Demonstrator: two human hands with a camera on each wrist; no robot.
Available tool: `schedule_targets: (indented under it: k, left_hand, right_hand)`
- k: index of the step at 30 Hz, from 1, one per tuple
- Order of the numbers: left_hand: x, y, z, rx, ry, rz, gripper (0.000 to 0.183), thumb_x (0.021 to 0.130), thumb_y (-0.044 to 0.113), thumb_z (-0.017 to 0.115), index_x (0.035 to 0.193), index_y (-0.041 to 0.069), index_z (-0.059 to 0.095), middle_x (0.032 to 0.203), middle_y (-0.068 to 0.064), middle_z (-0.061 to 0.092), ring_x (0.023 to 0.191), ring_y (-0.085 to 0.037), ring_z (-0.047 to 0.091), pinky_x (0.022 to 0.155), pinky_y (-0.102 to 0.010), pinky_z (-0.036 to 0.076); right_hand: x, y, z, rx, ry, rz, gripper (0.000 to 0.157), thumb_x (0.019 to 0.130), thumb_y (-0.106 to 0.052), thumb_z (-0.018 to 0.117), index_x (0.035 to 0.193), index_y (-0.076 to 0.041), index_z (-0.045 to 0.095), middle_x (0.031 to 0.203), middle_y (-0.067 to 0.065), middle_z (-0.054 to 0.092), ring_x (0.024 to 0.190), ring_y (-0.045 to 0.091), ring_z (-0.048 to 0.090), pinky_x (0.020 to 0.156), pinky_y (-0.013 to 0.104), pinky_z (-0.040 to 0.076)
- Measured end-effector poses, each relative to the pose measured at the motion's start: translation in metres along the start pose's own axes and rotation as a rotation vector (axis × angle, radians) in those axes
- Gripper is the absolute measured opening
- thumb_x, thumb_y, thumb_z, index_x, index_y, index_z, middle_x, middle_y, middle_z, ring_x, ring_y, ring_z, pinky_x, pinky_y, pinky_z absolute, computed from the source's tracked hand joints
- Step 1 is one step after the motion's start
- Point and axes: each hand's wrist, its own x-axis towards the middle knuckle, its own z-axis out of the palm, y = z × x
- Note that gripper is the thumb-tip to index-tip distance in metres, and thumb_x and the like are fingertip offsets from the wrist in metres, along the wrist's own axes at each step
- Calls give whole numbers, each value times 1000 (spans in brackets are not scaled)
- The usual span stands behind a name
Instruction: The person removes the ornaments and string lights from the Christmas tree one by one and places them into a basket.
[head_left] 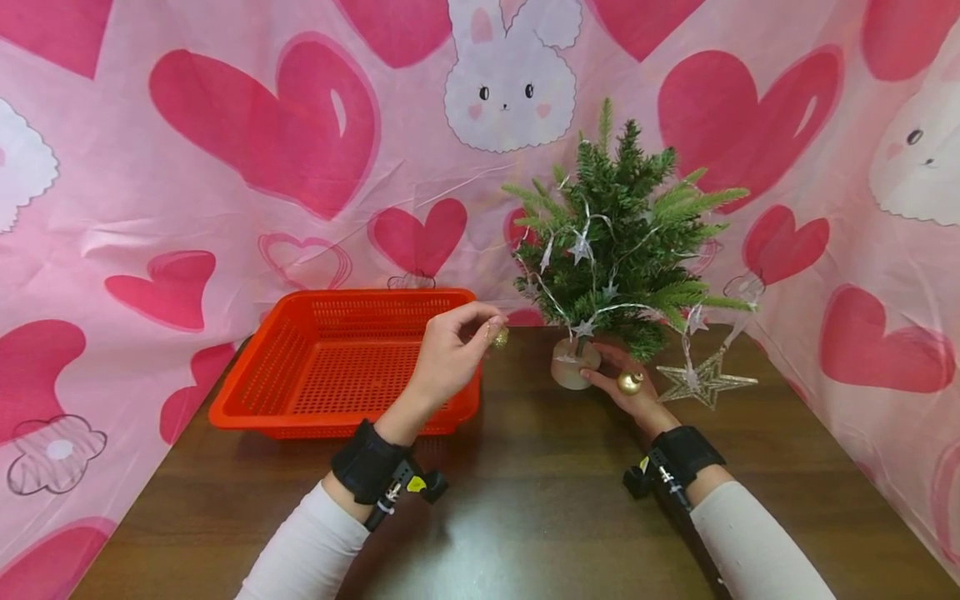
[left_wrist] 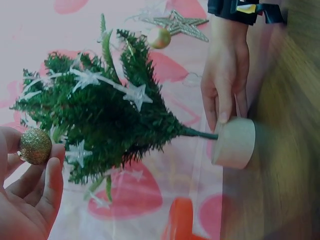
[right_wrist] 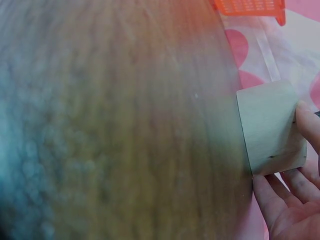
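Observation:
My left hand pinches a gold glitter ball ornament between thumb and fingers, just left of the small Christmas tree. The tree stands upright on a pale round wooden base. My right hand grips that base, thumb on one side and fingers around the other, as the right wrist view shows. Star-shaped string lights wind over the branches. A smooth gold ball hangs low in front of my right hand, and a large glittery gold star hangs to its right.
An orange plastic basket with perforated walls sits on the left of the brown wooden table, with nothing visible inside. Behind and at both sides hangs a pink cloth printed with hearts and rabbits.

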Motion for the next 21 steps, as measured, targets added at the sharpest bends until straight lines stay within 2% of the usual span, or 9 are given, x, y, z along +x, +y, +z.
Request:
schedule_targets:
  k: [4,7,9,10,13,16,17,21]
  left_hand:
    - [1,-3,-10,41,7,7,11,96,17,65,101,10,72,85,-8,70,70,-25,62,64,-25,54]
    - [2,-5,-20,72,20,4,13,96,18,65,101,9,72,85,-8,71,72,-29,64,64,-24,54]
    - [3,-7,-27,93,27,-3,15,96,19,65,102,7,72,86,-9,71,73,-27,66,65,-23,55]
    - [2,-3,-31,103,31,-17,16,96,18,64,103,5,71,86,-10,71,73,-27,66,65,-23,55]
    - [2,-5,-41,133,38,-28,19,97,22,64,104,6,71,88,-9,71,75,-22,65,67,-22,55]
    - [0,-8,-52,166,48,-44,18,97,23,64,105,9,71,89,-9,71,76,-24,62,68,-24,55]
    - [0,-14,-57,180,54,-41,18,97,25,64,105,10,71,88,-8,71,75,-23,61,68,-24,55]
    - [-1,-19,-73,254,69,-66,20,98,25,62,106,9,71,88,-9,70,74,-22,59,67,-21,53]
  right_hand:
    - [-3,-8,-1,6,4,-8,61,87,-34,75,137,-5,54,138,21,58,125,34,55,98,33,46]
    - [-3,-7,-1,8,3,-1,61,87,-33,75,138,-5,54,139,21,57,126,33,54,99,34,45]
    - [-1,-1,-1,-3,6,3,61,87,-34,75,138,-8,54,139,18,58,127,31,54,100,33,44]
    - [0,3,-1,-7,9,-2,61,87,-33,75,138,-8,54,139,17,59,126,31,55,99,32,44]
    - [1,8,0,-12,18,-13,59,87,-30,75,138,-8,53,139,18,59,126,31,55,97,24,43]
    - [-3,-2,0,9,10,0,59,88,-28,74,138,-6,52,140,19,57,127,33,54,97,21,41]
    - [-4,-7,-1,15,5,9,59,88,-27,74,138,-5,52,140,20,56,128,33,53,97,21,41]
    - [-10,-26,-3,24,-5,26,59,88,-26,73,138,-2,51,140,23,54,127,37,53,97,28,44]
